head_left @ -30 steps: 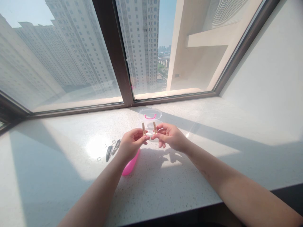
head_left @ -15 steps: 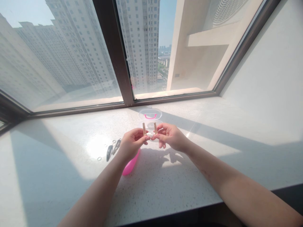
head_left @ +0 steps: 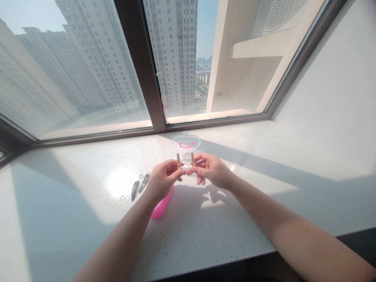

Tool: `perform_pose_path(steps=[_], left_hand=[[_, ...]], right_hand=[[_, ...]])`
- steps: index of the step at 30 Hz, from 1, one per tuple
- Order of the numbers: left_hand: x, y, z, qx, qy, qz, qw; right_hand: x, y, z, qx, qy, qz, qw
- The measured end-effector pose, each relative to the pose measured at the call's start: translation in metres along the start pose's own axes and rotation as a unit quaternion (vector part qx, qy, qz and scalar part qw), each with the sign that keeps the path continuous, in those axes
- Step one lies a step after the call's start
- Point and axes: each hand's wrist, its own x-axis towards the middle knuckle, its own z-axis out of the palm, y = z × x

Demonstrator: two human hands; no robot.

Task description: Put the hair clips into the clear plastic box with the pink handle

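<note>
My left hand (head_left: pixel 163 176) pinches a slim gold hair clip (head_left: pixel 178 160) between thumb and fingers, its narrow end pointing up. In my right hand (head_left: pixel 213 170) a matching gold hair clip (head_left: pixel 192 159) stands upright in the same sort of pinch. The two clips are side by side, a small gap apart, and both thumbs nearly meet below them. Behind the hands lies a clear plastic case (head_left: pixel 177 142) with a pink handle, its lid opened back; the hands partly cover it. Under my left wrist a bright pink object (head_left: pixel 160 207) is mostly hidden.
Two black snap hair clips, one nearer (head_left: pixel 135 190) and one farther (head_left: pixel 144 182), lie left of my left hand. Several small rings, one a thin hoop (head_left: pixel 122 198), are scattered around them. The speckled white sill (head_left: pixel 205 243) runs up to a dark window frame (head_left: pixel 160 121).
Both hands hold nearly the same pose with the gold clips. The whole view has shifted very slightly; nothing was put down or picked up.
</note>
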Motion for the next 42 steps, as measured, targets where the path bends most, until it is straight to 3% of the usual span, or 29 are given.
perform_pose_path(steps=[42], left_hand=[[0.0000, -0.0029, -0.0002, -0.009, -0.011, -0.003, 1.000]], right_hand=[[-0.0006, -0.0007, 0.0003, -0.001, -0.012, -0.001, 1.000]])
